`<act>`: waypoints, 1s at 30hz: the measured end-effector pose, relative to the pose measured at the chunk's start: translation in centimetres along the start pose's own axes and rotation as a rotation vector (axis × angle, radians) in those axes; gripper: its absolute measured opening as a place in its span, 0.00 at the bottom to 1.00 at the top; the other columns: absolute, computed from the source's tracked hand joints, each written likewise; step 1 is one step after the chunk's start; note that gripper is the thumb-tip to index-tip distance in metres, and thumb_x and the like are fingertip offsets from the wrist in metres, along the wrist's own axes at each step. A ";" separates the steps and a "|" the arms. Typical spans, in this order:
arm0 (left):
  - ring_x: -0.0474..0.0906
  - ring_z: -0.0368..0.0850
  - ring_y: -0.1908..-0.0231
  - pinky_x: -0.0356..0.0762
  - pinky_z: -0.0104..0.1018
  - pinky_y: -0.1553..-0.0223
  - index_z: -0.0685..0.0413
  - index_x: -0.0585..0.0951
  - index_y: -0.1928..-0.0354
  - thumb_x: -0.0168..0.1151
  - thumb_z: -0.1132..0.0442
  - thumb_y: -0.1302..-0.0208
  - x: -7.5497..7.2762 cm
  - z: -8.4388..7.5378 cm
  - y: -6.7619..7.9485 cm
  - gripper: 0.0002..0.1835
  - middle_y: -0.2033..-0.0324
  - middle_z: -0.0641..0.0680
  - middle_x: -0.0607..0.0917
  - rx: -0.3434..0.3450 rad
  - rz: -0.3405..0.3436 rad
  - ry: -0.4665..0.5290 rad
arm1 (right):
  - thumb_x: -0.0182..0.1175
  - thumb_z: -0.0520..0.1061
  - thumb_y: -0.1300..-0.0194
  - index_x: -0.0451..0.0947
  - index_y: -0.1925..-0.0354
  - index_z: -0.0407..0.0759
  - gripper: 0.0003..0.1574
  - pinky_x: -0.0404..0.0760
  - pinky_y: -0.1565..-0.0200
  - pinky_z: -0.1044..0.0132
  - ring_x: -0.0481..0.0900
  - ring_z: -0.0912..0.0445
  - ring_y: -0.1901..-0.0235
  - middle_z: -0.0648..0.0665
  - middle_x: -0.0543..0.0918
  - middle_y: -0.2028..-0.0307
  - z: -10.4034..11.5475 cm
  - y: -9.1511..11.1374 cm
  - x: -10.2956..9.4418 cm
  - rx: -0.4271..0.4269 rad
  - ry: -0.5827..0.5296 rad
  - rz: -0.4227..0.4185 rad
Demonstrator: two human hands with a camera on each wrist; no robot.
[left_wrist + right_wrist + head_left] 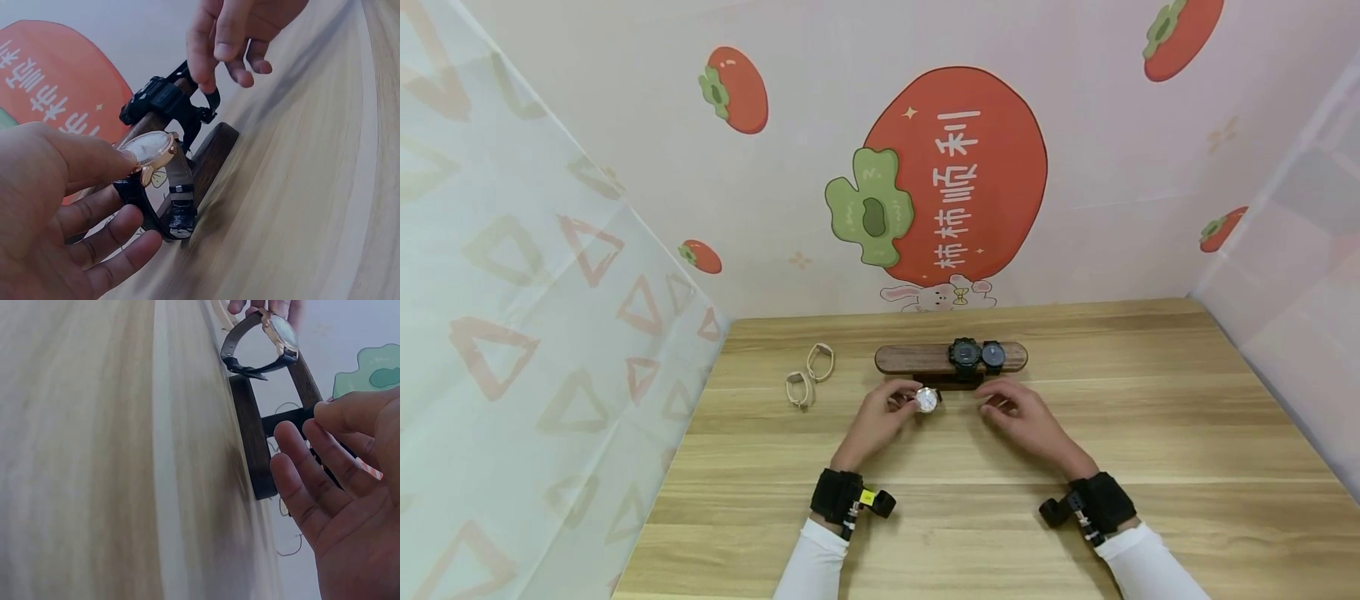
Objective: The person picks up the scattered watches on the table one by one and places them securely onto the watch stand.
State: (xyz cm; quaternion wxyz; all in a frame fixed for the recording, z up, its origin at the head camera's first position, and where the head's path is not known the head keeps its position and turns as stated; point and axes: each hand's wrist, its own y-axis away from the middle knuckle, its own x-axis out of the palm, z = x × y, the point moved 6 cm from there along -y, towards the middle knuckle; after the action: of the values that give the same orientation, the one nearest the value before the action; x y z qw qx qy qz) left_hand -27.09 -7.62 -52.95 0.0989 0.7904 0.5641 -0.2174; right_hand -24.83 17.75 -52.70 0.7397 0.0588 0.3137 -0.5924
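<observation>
My left hand (874,421) pinches a wristwatch (927,400) by its case, between thumb and fingers. The watch has a white dial, a rose-gold case (164,152) and a buckled black strap that hangs in a loop. It is held just in front of a dark wooden watch stand (913,359). Two black watches (964,356) sit on the right part of the stand's bar. My right hand (1024,419) is near the stand's right front, fingers loosely bent and nothing between them. In the right wrist view its fingertips (289,432) overlap the stand.
Two pale bands (832,360), closed into loops, stand on the wooden table (1150,392) left of the stand. A printed backdrop with a big red persimmon (1000,183) rises behind the table, and patterned side sheets (550,350) flank it.
</observation>
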 end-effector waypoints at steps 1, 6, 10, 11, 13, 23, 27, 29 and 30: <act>0.82 0.43 0.53 0.83 0.31 0.51 0.50 0.84 0.37 0.66 0.62 0.24 0.1 0.0 0.0 0.16 0.52 0.53 0.87 -0.002 0.003 0.002 | 0.68 0.32 0.30 0.85 0.44 0.37 0.16 0.88 0.52 0.68 0.86 0.47 0.51 0.40 0.86 0.45 0.1 -0.1 0.0 -0.004 -0.004 0.000; 0.82 0.41 0.54 0.83 0.31 0.52 0.49 0.84 0.36 0.66 0.61 0.24 0.5 -0.1 -0.1 0.17 0.54 0.51 0.87 -0.004 0.018 0.008 | 0.68 0.32 0.30 0.85 0.44 0.37 0.17 0.88 0.53 0.67 0.87 0.47 0.53 0.41 0.87 0.47 0.4 -0.3 0.4 -0.016 -0.023 0.011; 0.82 0.40 0.55 0.83 0.32 0.52 0.48 0.84 0.36 0.66 0.61 0.23 0.8 -0.2 -0.2 0.17 0.54 0.51 0.87 -0.001 0.027 0.013 | 0.68 0.34 0.29 0.85 0.44 0.39 0.16 0.88 0.53 0.67 0.87 0.47 0.53 0.41 0.86 0.47 0.4 -0.4 0.8 -0.011 -0.037 0.028; 0.83 0.41 0.55 0.84 0.32 0.52 0.48 0.84 0.36 0.66 0.60 0.23 0.9 -0.2 -0.2 0.17 0.54 0.51 0.87 0.001 0.029 0.015 | 0.67 0.34 0.28 0.85 0.44 0.39 0.16 0.88 0.52 0.67 0.86 0.48 0.53 0.42 0.86 0.47 0.4 -0.4 0.9 -0.008 -0.039 0.031; 0.83 0.41 0.55 0.84 0.33 0.51 0.47 0.84 0.36 0.66 0.60 0.23 1.0 -0.3 -0.3 0.17 0.54 0.50 0.87 0.000 0.033 0.022 | 0.67 0.34 0.28 0.85 0.44 0.39 0.16 0.88 0.52 0.67 0.86 0.48 0.52 0.42 0.86 0.46 0.3 -0.4 0.9 -0.003 -0.042 0.032; 0.85 0.40 0.57 0.85 0.32 0.52 0.47 0.83 0.36 0.66 0.59 0.23 1.9 -0.5 -0.3 0.17 0.54 0.50 0.88 0.001 0.048 0.056 | 0.68 0.35 0.28 0.85 0.43 0.42 0.17 0.88 0.52 0.67 0.87 0.50 0.54 0.42 0.86 0.47 0.2 -0.2 1.2 -0.002 -0.043 0.042; 0.87 0.43 0.58 0.85 0.32 0.55 0.48 0.83 0.36 0.66 0.60 0.23 2.0 -0.7 -0.3 0.17 0.55 0.51 0.88 -0.006 0.045 0.079 | 0.69 0.34 0.29 0.85 0.42 0.42 0.19 0.89 0.52 0.66 0.88 0.49 0.53 0.41 0.86 0.47 0.5 -0.2 1.4 -0.019 -0.065 0.057; 0.88 0.45 0.58 0.85 0.31 0.56 0.48 0.83 0.36 0.66 0.61 0.23 2.1 -0.7 -0.3 0.17 0.55 0.52 0.88 -0.005 0.045 0.087 | 0.69 0.35 0.29 0.84 0.41 0.42 0.19 0.89 0.52 0.65 0.88 0.49 0.53 0.40 0.86 0.47 0.6 -0.1 1.4 -0.028 -0.074 0.064; 0.88 0.46 0.58 0.86 0.32 0.56 0.48 0.83 0.36 0.66 0.61 0.23 2.1 -0.8 -0.3 0.17 0.55 0.52 0.89 -0.004 0.045 0.091 | 0.69 0.35 0.29 0.84 0.40 0.42 0.20 0.89 0.52 0.65 0.88 0.49 0.53 0.40 0.86 0.47 0.6 -0.1 1.5 -0.033 -0.076 0.068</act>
State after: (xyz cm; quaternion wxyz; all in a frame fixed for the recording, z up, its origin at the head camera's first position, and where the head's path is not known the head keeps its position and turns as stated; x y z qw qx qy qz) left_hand -26.61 -5.39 -53.19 0.0795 0.8116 0.5507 -0.1779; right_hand -24.59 16.20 -53.01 0.7717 0.0347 0.2926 -0.5635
